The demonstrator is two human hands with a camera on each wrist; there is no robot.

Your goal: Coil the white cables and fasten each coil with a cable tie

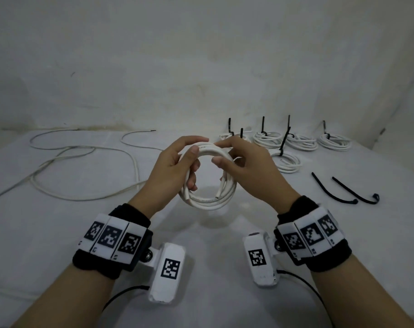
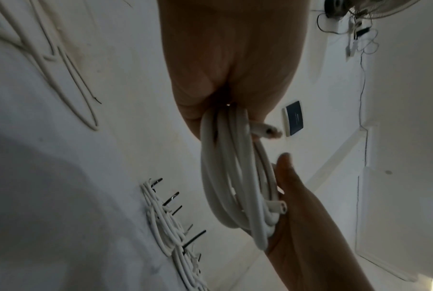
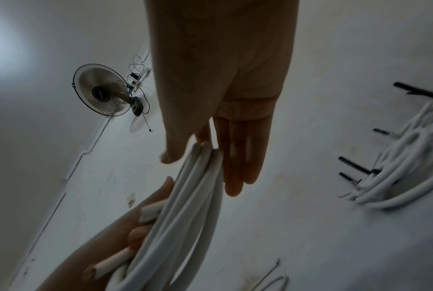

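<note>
Holding a finished coil with no tie on it yet

Gripping the white coil (image 1: 207, 176) above the table (image 1: 59, 233), near centre. My left hand (image 1: 175, 169) is curled round its 9 o'clock side; my right hand (image 1: 246, 169) pinches the strands at 12 to 2 o'clock, thumb inside the ring. Both hands are clamped on the coil, close together.

Risks, as I judge them:
- Cable looks stiff and springy. Freeing my right hand to fetch a tie leaves one grip; loops may fan out
- Both cut ends sit loose inside the ring, near 5 o'clock and 7 o'clock. Either could slip out and unwind a turn
- Spare ties lie well apart at 3 o'clock, so the reach is long

Counts:
- Coil in hand: 1, about four turns, exact number unclear
- Tied coils (image 1: 296, 143) at 1 to 2 o'clock: 5, I think; the nearest is partly hidden behind my right hand
- Loose black cable ties (image 1: 343, 192): 2
- Uncoiled cables (image 1: 82, 166) at 9 to 10 o'clock: at least 2, too tangled to be sure
</note>
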